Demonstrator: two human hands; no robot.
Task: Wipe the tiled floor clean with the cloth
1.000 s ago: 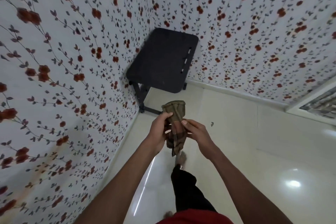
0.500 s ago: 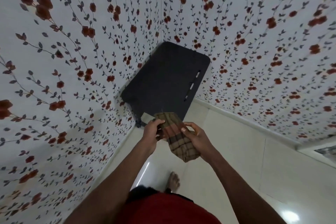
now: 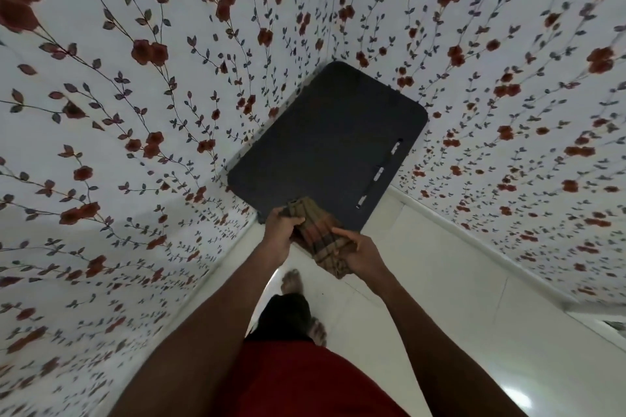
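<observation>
The brown and red checked fabric cloth (image 3: pixel 320 240) is held bunched between both hands, well above the glossy cream tiled floor (image 3: pixel 440 298), so no wiping contact exists yet. The left hand (image 3: pixel 279 230) has its fingers (image 3: pixel 294 221) curled round the upper end of the cloth; the right hand (image 3: pixel 364 256) pinches the lower end, thumb on top. This two-handed hold probably serves to fold the cloth into a pad. Beyond the fingers, a dark rectangular tabletop (image 3: pixel 325 145) stands in the corner of the flower-patterned walls (image 3: pixel 135 112). Below the fingers, bare feet (image 3: pixel 291 281) stand on the floor.
</observation>
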